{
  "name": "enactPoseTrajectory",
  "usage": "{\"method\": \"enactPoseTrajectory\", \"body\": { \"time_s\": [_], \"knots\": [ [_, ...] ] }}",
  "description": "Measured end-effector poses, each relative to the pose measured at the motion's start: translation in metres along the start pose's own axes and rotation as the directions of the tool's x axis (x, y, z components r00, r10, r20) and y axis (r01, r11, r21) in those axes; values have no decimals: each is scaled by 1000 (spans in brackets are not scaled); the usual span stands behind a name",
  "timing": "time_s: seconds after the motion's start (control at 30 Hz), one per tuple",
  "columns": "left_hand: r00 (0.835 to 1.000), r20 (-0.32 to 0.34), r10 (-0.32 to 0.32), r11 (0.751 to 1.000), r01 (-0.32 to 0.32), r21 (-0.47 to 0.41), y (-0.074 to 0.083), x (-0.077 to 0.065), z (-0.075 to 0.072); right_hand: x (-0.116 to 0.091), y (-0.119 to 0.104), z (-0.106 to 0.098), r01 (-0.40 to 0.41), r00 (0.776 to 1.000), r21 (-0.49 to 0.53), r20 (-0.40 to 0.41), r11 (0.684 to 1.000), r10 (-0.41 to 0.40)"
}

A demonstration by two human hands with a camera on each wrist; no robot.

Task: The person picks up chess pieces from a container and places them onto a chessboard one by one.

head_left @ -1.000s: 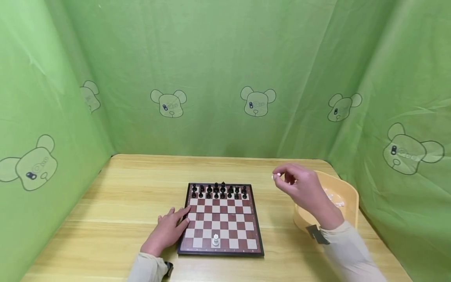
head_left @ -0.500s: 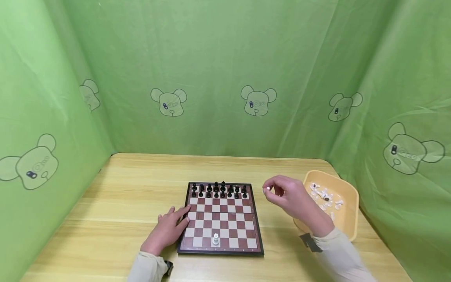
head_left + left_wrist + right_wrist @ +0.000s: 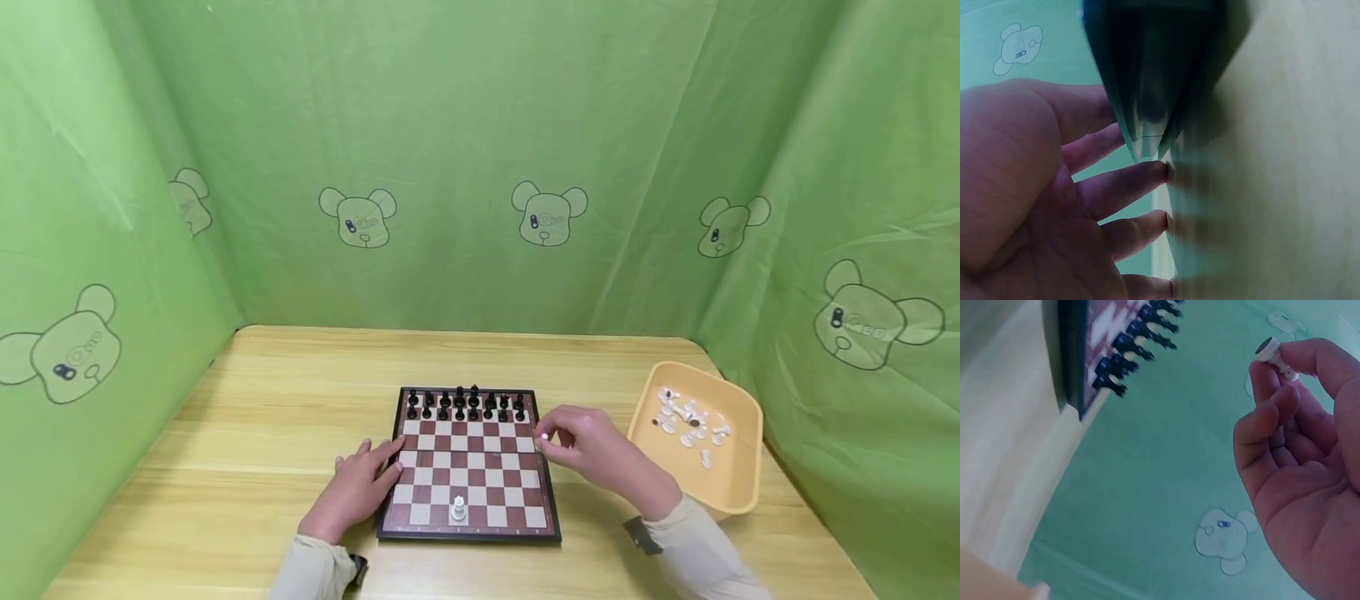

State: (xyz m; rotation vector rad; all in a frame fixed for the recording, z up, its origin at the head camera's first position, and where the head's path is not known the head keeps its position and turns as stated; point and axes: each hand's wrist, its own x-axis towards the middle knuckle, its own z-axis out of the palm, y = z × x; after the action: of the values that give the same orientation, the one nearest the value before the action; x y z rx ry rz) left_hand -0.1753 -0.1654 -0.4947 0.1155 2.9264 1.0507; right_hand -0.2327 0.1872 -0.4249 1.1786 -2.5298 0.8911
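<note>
A folding chessboard (image 3: 487, 477) lies on the table with two rows of black chess pieces (image 3: 460, 413) along its far side. One white chess piece (image 3: 458, 509) with a notched top stands on a light square in the near row. My left hand (image 3: 352, 492) rests at the board's left edge, fingers spread and two fingertips over the rim. Over the board's right edge, my right hand (image 3: 592, 446) pinches a small white chess piece (image 3: 1275, 356) between thumb and forefinger. In the right wrist view its dark round base points away from the palm; the fingers partly cover its top.
To the right stands an orange tray (image 3: 731, 483) with several white chess pieces (image 3: 688, 417) lying loose in it. Green cloth (image 3: 450, 275) with bear-head prints rises behind the wooden table (image 3: 300, 375) and on both sides.
My right hand has moved left and nearer from beside the tray to the board's right edge, carrying the white chess piece. The tray's contents have come into view. The left hand stays put.
</note>
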Motion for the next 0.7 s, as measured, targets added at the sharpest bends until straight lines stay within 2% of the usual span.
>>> {"method": "enactPoseTrajectory", "body": {
  "time_s": [0.17, 0.4, 0.7],
  "knots": [
    [1000, -1, 9, 1000, -9, 4, 0, 0, 0, -3, -1, 11, -44, 993, 29, 107, 999, 41],
    [1000, -3, 19, 1000, -19, 4, 0, 0, 0, -5, 0, 19, -119, 967, 31, 230, 992, 108],
    [1000, -4, 15, 1000, -15, -2, 0, 0, 1, -12, 2, 26, -125, 947, 50, 303, 991, 104]
  ]
}}
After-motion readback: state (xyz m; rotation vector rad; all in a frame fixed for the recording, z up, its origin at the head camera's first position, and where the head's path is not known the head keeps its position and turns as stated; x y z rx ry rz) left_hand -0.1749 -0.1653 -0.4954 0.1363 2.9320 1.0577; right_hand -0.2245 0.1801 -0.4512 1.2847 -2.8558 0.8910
